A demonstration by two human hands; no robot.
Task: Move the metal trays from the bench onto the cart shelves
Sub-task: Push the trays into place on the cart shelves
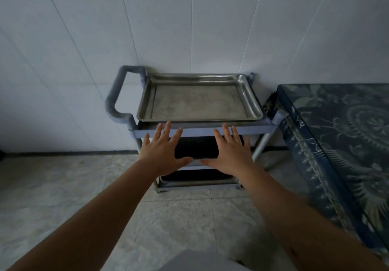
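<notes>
cart (pixel 202 129) against the white wall, its padded handle (pixel 114 96) on the left, and on its top shelf i see the metal tray (pixel 200 97) lying flat, just beyond my fingertips. my left hand (pixel 163 152) hovers palm down with fingers spread wide and holding nothing, its tips at the front rail just short of the tray's near rim, and my right hand (pixel 228 153) matches it, splayed and empty, thumbs nearly meeting. furthest right i see the bench (pixel 341 136) under a blue patterned cover.
</notes>
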